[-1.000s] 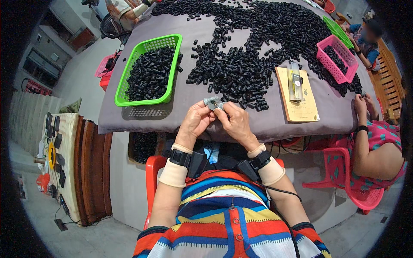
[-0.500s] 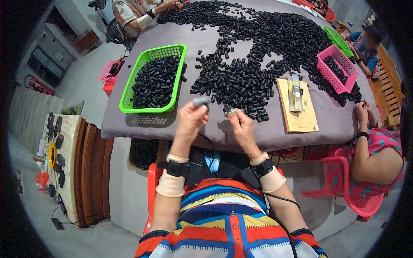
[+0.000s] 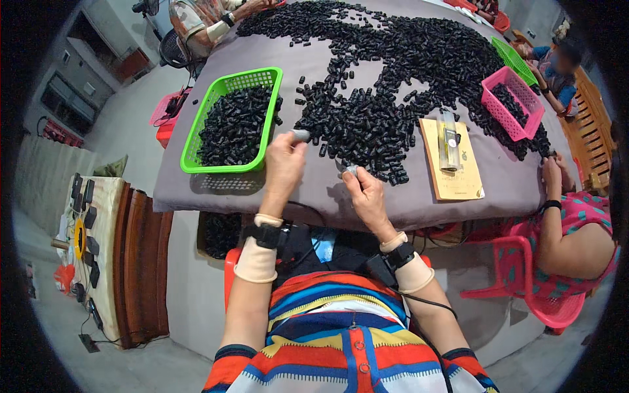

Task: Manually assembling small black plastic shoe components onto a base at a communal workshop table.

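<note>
My left hand [image 3: 286, 160] is between the green basket and the near edge of the pile, with a grey fingertip cover [image 3: 300, 135] on its forefinger. Its thumb and fingers are drawn together, hiding whatever may lie between them. Low over the table edge, my right hand [image 3: 367, 196] pinches at its tips, where another grey cover [image 3: 351, 171] shows. A dark bit pokes out there, too small to make out. Small black cylindrical parts [image 3: 367, 124] lie heaped just beyond both hands. More black parts fill the green basket [image 3: 267, 147] at my left.
A yellowish booklet [image 3: 466, 187] with a clear plastic case [image 3: 449, 154] on it lies right of the pile. Beyond stands a pink basket [image 3: 517, 130] of parts. Other people sit around the grey-covered table [image 3: 308, 196]; a co-worker's arm [image 3: 553, 190] is at right.
My left hand has moved left and slightly away from me, apart from the right hand. The right hand stays nearly in place, still pinched.
</note>
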